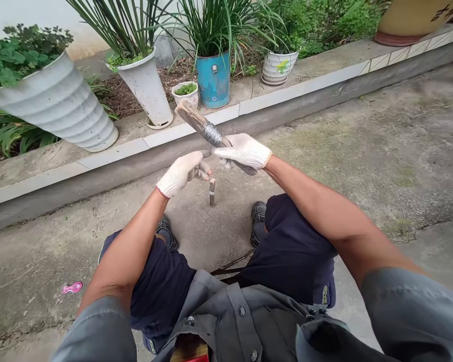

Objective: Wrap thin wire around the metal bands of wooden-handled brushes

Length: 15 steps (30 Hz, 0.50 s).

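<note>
Above the concrete ground [324, 136], near the frame's centre, the gloved right hand [245, 150] was closed around a wooden stick [193, 118] slanting to upper left. The gloved left hand [184, 170] was half bent beside it; whether it pinched anything, I could not tell. Silver wire [212, 133] wrapped the stick, so binding was probably in hand; the next move seemed to call for a steady right grip. Below stood a short banded peg [212, 192].
</note>
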{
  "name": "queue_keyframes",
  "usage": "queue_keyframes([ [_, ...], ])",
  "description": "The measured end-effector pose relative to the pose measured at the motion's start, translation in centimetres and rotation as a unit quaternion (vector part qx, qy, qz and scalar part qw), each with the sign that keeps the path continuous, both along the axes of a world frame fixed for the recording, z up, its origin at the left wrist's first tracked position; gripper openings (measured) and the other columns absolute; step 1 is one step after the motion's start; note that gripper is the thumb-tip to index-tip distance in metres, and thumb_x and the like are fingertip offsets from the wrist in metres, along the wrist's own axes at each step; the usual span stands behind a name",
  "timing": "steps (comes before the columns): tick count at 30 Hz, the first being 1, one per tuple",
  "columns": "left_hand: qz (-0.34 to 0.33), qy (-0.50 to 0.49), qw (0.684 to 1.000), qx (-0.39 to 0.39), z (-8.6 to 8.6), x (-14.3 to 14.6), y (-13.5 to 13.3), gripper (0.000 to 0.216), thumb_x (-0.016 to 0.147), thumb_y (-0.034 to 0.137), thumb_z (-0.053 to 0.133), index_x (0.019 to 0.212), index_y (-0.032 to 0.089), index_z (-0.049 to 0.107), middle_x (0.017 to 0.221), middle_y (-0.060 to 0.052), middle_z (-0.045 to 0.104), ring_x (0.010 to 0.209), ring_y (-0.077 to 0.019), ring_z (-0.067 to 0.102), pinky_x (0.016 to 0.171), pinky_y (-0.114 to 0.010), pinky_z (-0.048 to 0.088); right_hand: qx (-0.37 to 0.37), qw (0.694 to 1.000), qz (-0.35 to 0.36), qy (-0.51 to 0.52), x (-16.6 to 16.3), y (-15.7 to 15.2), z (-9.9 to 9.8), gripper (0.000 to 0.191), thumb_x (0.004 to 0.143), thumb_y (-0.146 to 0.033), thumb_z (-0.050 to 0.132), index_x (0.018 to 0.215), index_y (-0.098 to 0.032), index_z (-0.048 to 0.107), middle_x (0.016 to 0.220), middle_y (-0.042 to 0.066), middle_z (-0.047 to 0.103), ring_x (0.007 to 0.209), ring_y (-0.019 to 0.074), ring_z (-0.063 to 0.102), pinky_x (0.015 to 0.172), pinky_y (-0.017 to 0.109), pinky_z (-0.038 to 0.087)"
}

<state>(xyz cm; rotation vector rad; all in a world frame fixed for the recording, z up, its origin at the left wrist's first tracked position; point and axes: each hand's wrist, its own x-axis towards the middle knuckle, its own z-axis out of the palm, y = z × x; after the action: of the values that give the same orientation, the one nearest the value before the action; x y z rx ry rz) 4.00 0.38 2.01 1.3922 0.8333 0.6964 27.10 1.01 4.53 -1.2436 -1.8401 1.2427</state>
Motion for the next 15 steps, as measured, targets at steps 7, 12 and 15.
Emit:
queue_keyframes([
  [7,0.009,0.181,0.980,0.086,2.2,-0.7,-1.1,0.037,0.096,0.042,0.060,0.117,0.013,0.072,0.068,-0.001,0.065,0.056,-0.0099,0.056,0.052,-0.020,0.044,-0.033,0.998,-0.053,0.016,0.0,0.9,-0.9,0.023,0.091,-0.032,0.071,0.082,-0.019,0.054,0.068,0.001,0.065,0.052,0.0092,0.057,0.050,0.023,0.048],
  [12,0.013,0.233,0.965,0.118,3.5,-1.6,-1.2,0.041,0.097,0.045,0.057,0.116,0.013,0.073,0.063,0.000,0.062,0.053,-0.0100,0.054,0.049,-0.020,0.041,-0.034,0.997,-0.069,-0.031,0.3,1.4,-1.2,0.023,0.090,-0.034,0.071,0.084,-0.019,0.055,0.071,0.002,0.066,0.054,0.0098,0.060,0.049,0.022,0.046],
  [15,0.028,0.243,0.962,0.119,4.0,-2.2,-1.3,0.042,0.098,0.047,0.053,0.117,0.014,0.073,0.065,-0.001,0.065,0.052,-0.0099,0.054,0.050,-0.020,0.043,-0.033,0.996,-0.063,-0.060,0.5,1.8,-1.6,0.025,0.089,-0.038,0.071,0.084,-0.019,0.055,0.071,0.002,0.066,0.054,0.0104,0.060,0.048,0.022,0.044],
])
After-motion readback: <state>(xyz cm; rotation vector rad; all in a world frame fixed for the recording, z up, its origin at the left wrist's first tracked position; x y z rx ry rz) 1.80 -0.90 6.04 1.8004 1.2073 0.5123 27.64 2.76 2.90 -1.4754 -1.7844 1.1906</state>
